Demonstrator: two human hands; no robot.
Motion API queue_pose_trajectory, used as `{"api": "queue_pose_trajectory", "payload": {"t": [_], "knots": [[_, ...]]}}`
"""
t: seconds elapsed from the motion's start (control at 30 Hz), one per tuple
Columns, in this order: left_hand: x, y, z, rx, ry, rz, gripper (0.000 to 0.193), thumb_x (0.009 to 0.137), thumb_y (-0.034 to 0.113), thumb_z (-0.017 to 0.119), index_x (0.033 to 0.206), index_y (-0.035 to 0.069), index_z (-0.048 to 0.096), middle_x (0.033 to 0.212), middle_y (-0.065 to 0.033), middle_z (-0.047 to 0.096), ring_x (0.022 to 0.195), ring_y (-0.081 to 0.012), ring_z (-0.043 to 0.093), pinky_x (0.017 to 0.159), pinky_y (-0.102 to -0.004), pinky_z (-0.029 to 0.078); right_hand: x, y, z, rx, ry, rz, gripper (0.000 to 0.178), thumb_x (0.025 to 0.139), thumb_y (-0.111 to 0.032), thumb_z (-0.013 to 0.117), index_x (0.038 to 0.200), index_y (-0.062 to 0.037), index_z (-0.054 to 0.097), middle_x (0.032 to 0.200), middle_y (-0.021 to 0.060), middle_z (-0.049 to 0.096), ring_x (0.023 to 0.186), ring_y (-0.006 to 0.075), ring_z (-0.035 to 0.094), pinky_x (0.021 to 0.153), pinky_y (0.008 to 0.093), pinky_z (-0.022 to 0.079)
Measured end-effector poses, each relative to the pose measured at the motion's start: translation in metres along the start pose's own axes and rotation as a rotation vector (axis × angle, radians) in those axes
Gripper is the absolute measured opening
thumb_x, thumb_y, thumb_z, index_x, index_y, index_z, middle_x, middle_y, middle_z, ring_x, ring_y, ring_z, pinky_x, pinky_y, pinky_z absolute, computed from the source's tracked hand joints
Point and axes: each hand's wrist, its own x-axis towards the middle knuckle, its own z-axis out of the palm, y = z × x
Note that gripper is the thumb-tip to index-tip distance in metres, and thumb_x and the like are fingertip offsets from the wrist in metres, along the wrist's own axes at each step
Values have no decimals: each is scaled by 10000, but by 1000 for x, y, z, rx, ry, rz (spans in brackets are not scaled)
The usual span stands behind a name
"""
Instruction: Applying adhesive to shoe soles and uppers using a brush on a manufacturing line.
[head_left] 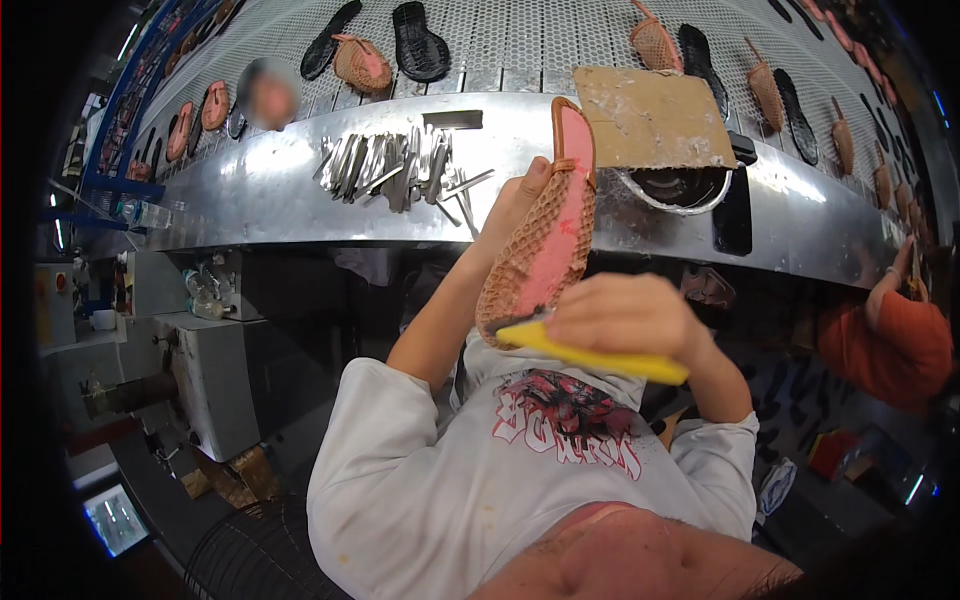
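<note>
My left hand (518, 205) is wrapped round the side of a shoe upper (535, 235) of brown woven mesh, its thumb near the heel strap. The shoe is held sole side up, showing a pink insole (562, 250) with brown edging at the heel. My right hand (635, 310), slightly blurred, is closed on a yellow-handled brush (605, 362). The brush's tip is at the toe end of the shoe, where a dark patch shows. Whether the tip touches the shoe, I cannot tell.
On the metal ledge lie a pile of dark strips (390, 165), a cardboard sheet (650, 115) over a round pot (690, 208), and a black phone (735, 215). Black soles (418, 45) and woven shoes (362, 65) sit on the mesh conveyor. A co-worker's orange sleeve (900, 345) is at right.
</note>
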Motion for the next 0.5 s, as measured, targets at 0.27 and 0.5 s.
{"api": "queue_pose_trajectory", "payload": {"t": [0.27, 0.5], "knots": [[7, 6, -3, 85, 79, 71, 603, 904, 587, 412, 928, 12, 592, 779, -34, 612, 654, -89, 565, 584, -230, 465, 5, -10, 7, -119, 53, 1, 271, 639, -69, 680, 887, 28, 632, 870, 128, 627, 831, 281, 634, 713, 353, 539], [11, 8, -5, 29, 136, 33, 596, 906, 595, 388, 873, 32, 579, 711, -29, 590, 610, -97, 567, 543, -231, 482, 2, -21, 13, 258, -107, 82, 235, 690, -65, 689, 903, 16, 635, 898, 122, 638, 799, 281, 635, 681, 331, 518]]}}
